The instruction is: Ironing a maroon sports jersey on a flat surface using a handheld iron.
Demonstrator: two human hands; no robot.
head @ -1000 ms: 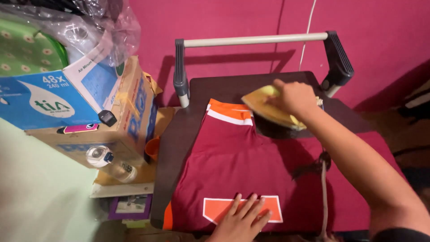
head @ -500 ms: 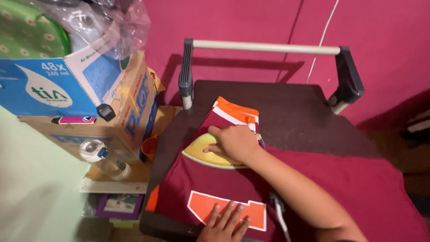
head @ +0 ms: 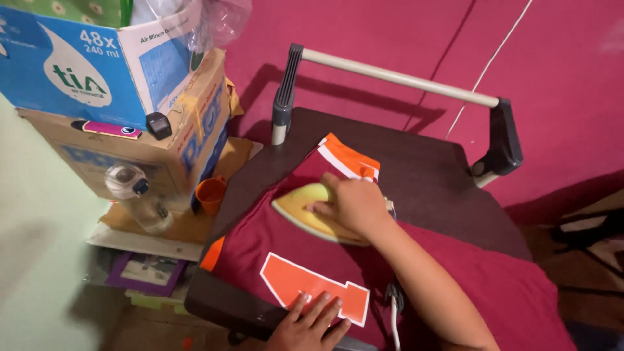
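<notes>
The right hand (head: 351, 205) grips the handle of a yellow iron (head: 305, 211), which rests flat on a maroon garment (head: 273, 240) spread over the dark table (head: 422, 182). The left hand (head: 309, 325) lies open, fingers pressing the garment's orange patch (head: 305, 286) at the near edge. Cardboard boxes (head: 169, 156) stand left of the table.

Maroon jersey (head: 312, 250): matt knit cloth, smooth; orange patch (head: 312, 286) flat, slightly glossier, like heat-pressed film. Yellow iron (head: 305, 211): glossy smooth plastic shell. Ironing table (head: 429, 188): dark brown, matt, looks like laminated wood. Rail (head: 396, 77): pale smooth tube, plastic or painted metal, unclear; dark plastic end brackets. Cardboard boxes (head: 175, 149): matt brown paperboard, top one printed blue, faint sheen. Bottle (head: 133, 195): clear glossy plastic. Orange cup (head: 211, 194): smooth plastic.
</notes>
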